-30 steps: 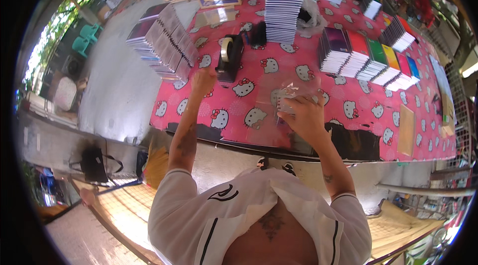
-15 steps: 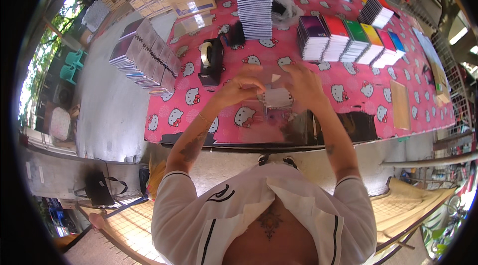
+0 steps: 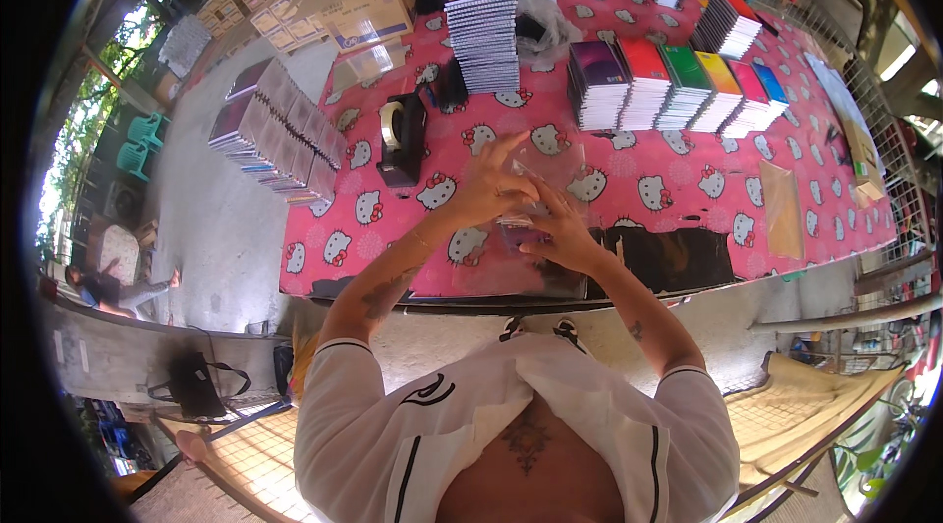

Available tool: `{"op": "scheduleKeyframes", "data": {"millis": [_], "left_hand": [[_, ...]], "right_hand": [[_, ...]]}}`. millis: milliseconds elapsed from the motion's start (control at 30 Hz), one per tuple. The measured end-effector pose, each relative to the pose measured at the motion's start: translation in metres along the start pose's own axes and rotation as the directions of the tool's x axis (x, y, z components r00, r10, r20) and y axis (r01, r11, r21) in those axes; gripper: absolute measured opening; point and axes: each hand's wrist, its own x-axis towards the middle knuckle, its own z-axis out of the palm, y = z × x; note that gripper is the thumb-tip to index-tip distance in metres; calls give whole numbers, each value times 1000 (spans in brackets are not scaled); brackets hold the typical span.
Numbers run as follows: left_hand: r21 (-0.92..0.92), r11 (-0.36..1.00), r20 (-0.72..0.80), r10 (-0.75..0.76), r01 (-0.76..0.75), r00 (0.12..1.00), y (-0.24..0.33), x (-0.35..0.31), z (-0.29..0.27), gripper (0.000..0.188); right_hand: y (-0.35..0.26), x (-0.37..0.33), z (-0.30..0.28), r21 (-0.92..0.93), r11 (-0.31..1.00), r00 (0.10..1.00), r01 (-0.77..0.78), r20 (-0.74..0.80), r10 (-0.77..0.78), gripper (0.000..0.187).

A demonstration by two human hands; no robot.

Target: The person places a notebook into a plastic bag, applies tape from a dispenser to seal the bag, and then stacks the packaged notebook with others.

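We have a small pack [image 3: 513, 220] on the pink table cloth [image 3: 383, 248], near the front edge, and our hands hide part of it. Clear plastic [image 3: 562, 162] lies around it, so we think this is a wrapping job. Our left hand [image 3: 486, 189] is at the pack's far left side, with the pointing finger stuck out and the other fingers bent. We cannot tell if those fingers pinch the plastic. Our right hand [image 3: 565, 231] reaches over the pack from the right, with its thumb and fingers a little apart. It looks like it touches the pack, but we cannot tell how tight its hold is. To do this well, we should press the pack down softly with one hand so it does not slide. With the other, we should pull the plastic smooth and fold it close to the side. If we pull too hard, it could rip or go crooked; if too soft, it could puff up. The black tape holder [image 3: 401, 155] stands to our left, near enough to reach if we need tape.
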Motion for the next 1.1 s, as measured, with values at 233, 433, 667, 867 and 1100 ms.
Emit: {"op": "scheduleKeyframes", "data": {"millis": [233,433,667,867,1100], "left_hand": [[-209,934,-164,-324,288,932,-6,-6,33,80],[-711,460,307,-478,533,823,-27,-35,21,60],[-280,917,10,-293,284,956,14,-47,13,41],[97,995,-161,-21,37,987,44,-57,17,40],[45,946,-116,-314,321,942,25,-31,13,27]], "right_hand": [[-4,2,-1,428,901,993,-72,-52,105,48],[56,34,-1,733,292,734,-615,395,553,48],[36,30,-19,707,693,984,-141,26,174,60],[6,3,-10,282,955,988,-93,-94,124,57],[5,10,6,425,858,931,-289,-84,356,51]]}}
